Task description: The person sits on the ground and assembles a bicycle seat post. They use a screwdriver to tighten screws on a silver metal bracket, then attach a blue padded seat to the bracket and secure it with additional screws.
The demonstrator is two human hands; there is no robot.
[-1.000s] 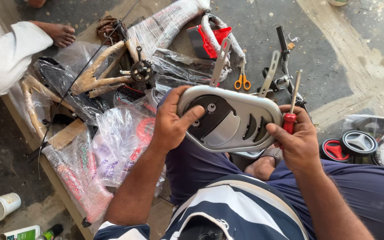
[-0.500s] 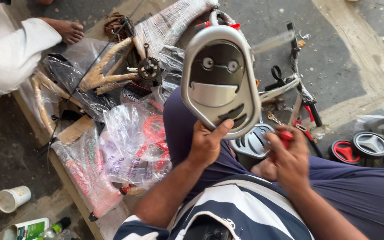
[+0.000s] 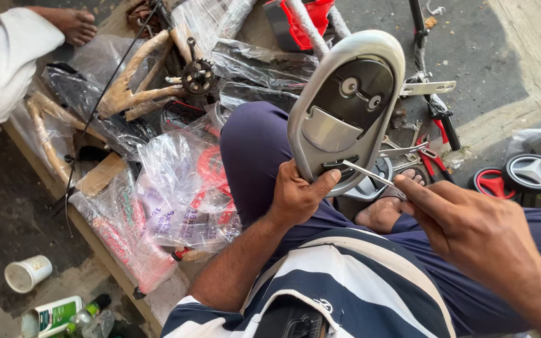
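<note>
Centrally, the left hand (image 3: 295, 194) is gripping the lower edge of a grey plastic seat shell (image 3: 345, 106), holding it upright over the lap, dark underside facing the camera. Right hand (image 3: 471, 231) is closing its fingers around a screwdriver (image 3: 370, 175), whose thin metal shaft is pointing into a slot near the shell's bottom; the handle is hidden. Lying around: plastic-wrapped parts (image 3: 176, 188) on a wooden board, a crank sprocket (image 3: 197, 75), small toy wheels (image 3: 530, 172), and a paper cup (image 3: 27, 273) on the ground.
</note>
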